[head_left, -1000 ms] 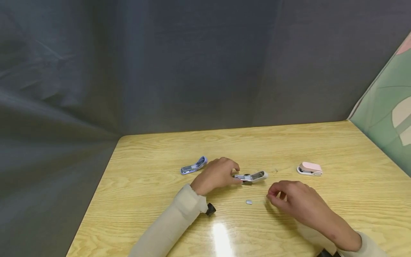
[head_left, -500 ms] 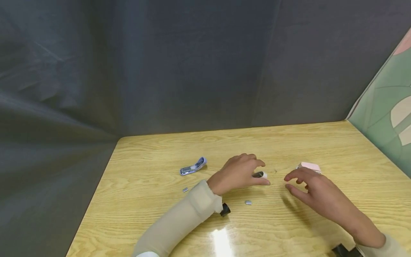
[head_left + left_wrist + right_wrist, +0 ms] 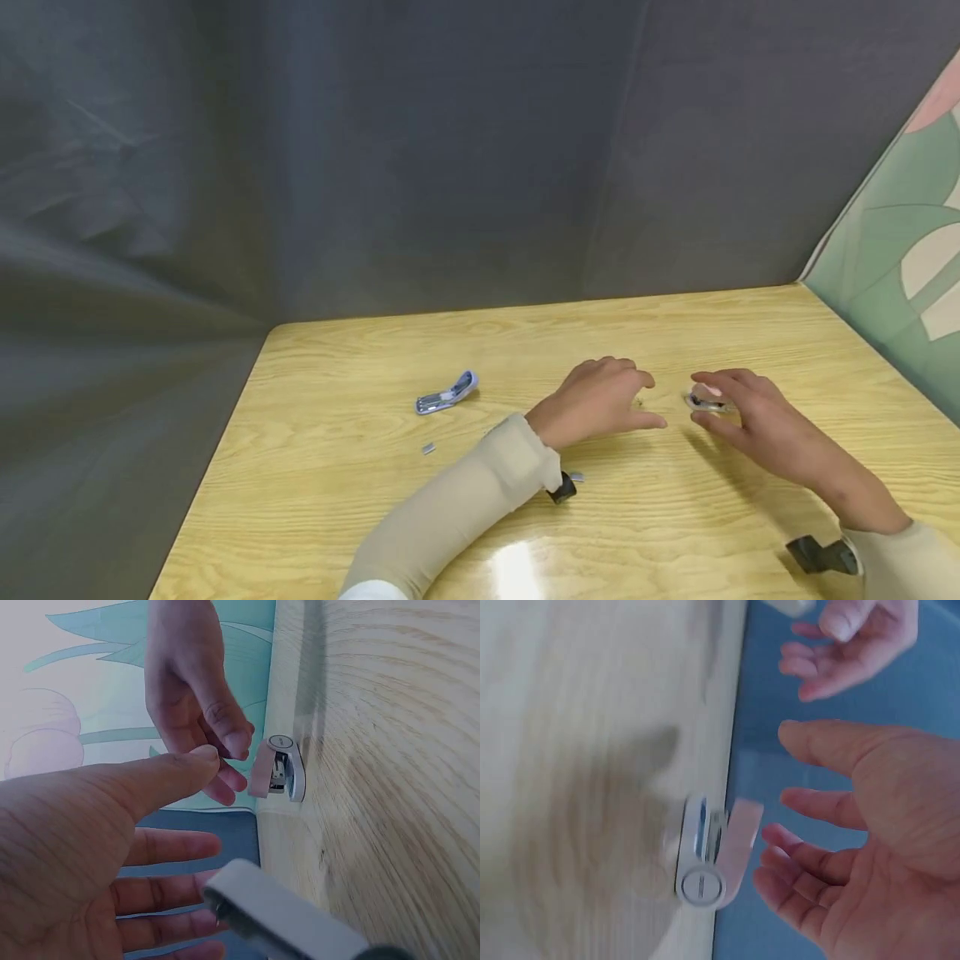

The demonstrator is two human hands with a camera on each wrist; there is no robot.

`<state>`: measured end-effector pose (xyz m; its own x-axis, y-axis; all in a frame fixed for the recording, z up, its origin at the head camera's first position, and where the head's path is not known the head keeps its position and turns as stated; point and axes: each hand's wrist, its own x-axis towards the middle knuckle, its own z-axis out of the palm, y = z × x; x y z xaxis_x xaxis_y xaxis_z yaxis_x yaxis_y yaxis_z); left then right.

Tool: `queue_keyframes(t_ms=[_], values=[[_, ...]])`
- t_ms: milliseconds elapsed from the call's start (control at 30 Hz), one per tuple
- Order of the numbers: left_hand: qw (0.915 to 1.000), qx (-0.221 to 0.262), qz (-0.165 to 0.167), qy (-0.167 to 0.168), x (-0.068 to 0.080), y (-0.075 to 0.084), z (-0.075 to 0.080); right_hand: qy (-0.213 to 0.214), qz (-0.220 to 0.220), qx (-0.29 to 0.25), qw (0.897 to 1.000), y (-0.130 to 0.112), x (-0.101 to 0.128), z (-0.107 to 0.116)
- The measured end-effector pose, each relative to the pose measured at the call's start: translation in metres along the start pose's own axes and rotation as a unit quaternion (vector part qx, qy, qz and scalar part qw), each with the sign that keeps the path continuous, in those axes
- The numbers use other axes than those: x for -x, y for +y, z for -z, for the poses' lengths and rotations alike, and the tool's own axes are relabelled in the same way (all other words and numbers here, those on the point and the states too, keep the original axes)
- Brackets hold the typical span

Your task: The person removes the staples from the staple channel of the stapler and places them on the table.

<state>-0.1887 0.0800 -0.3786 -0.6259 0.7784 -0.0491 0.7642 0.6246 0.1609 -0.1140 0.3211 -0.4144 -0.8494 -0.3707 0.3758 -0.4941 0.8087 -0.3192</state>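
A pink and white stapler (image 3: 709, 393) lies on the wooden table (image 3: 750, 333), its pink top raised a little in the right wrist view (image 3: 716, 859). My right hand (image 3: 699, 408) reaches it with fingers spread and loosely bent, the fingertips (image 3: 229, 742) right at the pink top. My left hand (image 3: 652, 402) hovers just left of it, thumb and fingers stretched out. A white stapler (image 3: 285, 919) lies under the left palm and is hidden in the head view. I cannot tell whether the palm touches it.
A blue stapler (image 3: 447, 393) lies open at the left of the table. Two small staple blocks lie loose, one (image 3: 428, 448) below the blue stapler and one (image 3: 576, 477) beside my left wrist. A dark curtain backs the table; a green patterned panel (image 3: 892, 275) stands at the right.
Both hands moved right. The left hand slid over the white stapler and now covers it. The right hand travelled up to the pink stapler and opened around it.
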Motion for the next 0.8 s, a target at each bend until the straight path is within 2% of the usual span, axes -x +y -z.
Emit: queue_keyframes(t_ms=[167,367,533,700,800], values=[[0.9999,0.0,-0.004,0.013,-0.016,0.007,-0.003,-0.027,-0.029,-0.008,0.999,0.016,-0.003,0.006],[0.9989,0.043,0.014,-0.011,-0.035,0.013,-0.007,-0.046,-0.037,-0.002,0.998,0.024,-0.003,0.007],[0.9972,0.057,0.038,-0.029,-0.05,0.017,-0.011,-0.036,-0.013,0.011,0.999,0.032,-0.003,0.007],[0.9958,0.062,0.063,-0.024,-0.064,0.018,-0.018,-0.006,0.034,0.029,0.999,0.042,-0.003,0.001],[0.9951,0.061,0.075,-0.022,-0.072,0.021,-0.023,0.001,0.045,0.033,0.998,0.044,-0.003,-0.002]])
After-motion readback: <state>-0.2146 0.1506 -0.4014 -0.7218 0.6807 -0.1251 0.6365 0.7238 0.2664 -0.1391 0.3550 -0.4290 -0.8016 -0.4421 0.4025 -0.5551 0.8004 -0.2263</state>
